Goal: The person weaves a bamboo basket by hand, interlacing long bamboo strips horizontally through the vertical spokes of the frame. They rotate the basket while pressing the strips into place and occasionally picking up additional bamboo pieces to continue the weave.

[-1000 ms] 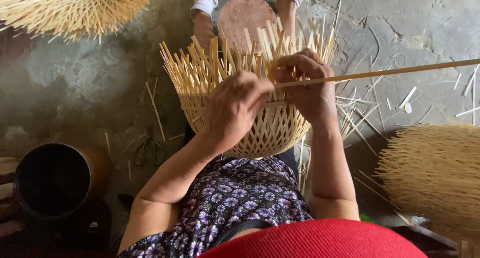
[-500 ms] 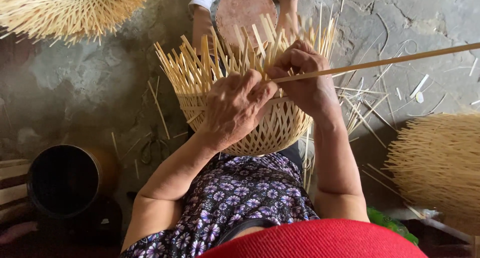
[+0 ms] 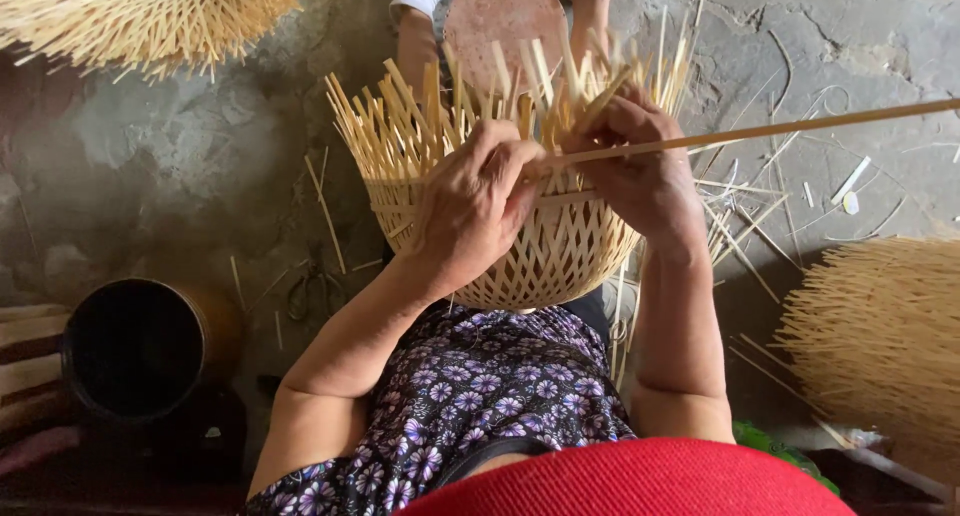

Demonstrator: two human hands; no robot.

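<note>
A half-woven bamboo basket (image 3: 560,256) rests on my lap, its loose upright strips fanning out at the top. My left hand (image 3: 475,201) is closed over the basket's rim and pinches the near end of a long bamboo strip (image 3: 760,133). That strip runs out to the right edge of the view. My right hand (image 3: 640,171) grips the same strip and the rim beside it.
A dark round pot (image 3: 140,346) stands at the left. Two other unfinished bamboo baskets lie at the top left (image 3: 150,16) and at the right (image 3: 880,336). Bamboo offcuts litter the concrete floor (image 3: 780,206). A round pinkish stool (image 3: 505,16) sits between my feet.
Both hands have stayed on the rim, working the long strip; the strip's far end has tilted slightly upward. The view has shifted a little.
</note>
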